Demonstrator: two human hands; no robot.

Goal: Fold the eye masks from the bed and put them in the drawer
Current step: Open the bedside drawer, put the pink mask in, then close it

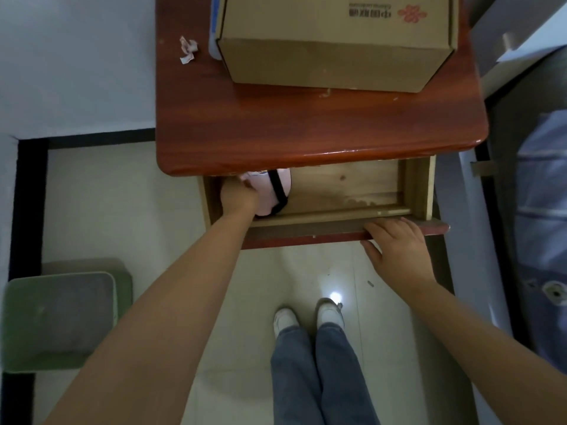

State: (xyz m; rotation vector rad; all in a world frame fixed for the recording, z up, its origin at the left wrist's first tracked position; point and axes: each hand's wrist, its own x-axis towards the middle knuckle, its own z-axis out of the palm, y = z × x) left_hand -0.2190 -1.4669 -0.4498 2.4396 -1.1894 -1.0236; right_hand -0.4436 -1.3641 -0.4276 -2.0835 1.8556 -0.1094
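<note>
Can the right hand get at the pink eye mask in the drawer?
Probably yes: the drawer is open and bare between the right hand on its front and the pink eye mask; the left hand covers its left part.

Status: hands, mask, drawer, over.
Left hand grips pink eye mask inside open drawer, left end. Right hand rests on drawer front. Cardboard box on nightstand top, not in the way.

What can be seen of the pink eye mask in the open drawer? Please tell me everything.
The eye mask is pale pink, soft-looking fabric with a black strap running across it. It appears folded and lies at the left end of the wooden drawer, its far part hidden under the table top. The left hand grips its left side.
</note>
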